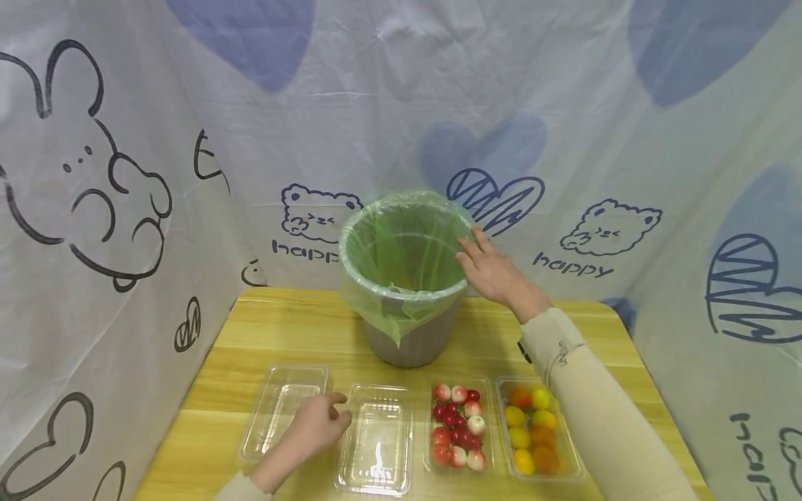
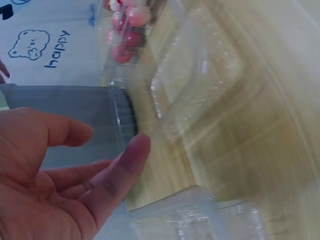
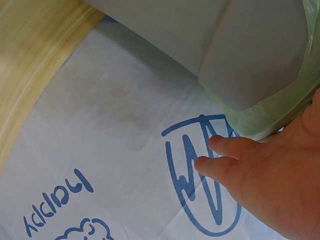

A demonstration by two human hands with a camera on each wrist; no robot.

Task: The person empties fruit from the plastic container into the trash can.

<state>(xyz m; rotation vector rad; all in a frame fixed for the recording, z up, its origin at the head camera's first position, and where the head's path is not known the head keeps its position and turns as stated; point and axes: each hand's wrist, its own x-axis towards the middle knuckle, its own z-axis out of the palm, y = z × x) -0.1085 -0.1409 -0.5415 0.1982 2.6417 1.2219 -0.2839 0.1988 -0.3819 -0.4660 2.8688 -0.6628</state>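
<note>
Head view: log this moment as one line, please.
right hand touching bin liner at rim | left hand resting between two empty clear trays | red-fruit tray, orange-fruit tray untouched

Cloth-draped [image 1: 388, 90] tabletop [image 1: 301, 327] recording booth

A grey bin [image 1: 410, 341] lined with a green bag [image 1: 401, 250] stands upright behind two empty clear trays [image 1: 282, 410].

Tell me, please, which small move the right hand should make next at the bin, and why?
Probably close the right hand on the rim of the bin to steady it: its fingers lie straight against the green liner, gripping nothing, while the left hand rests on an empty clear tray.
</note>
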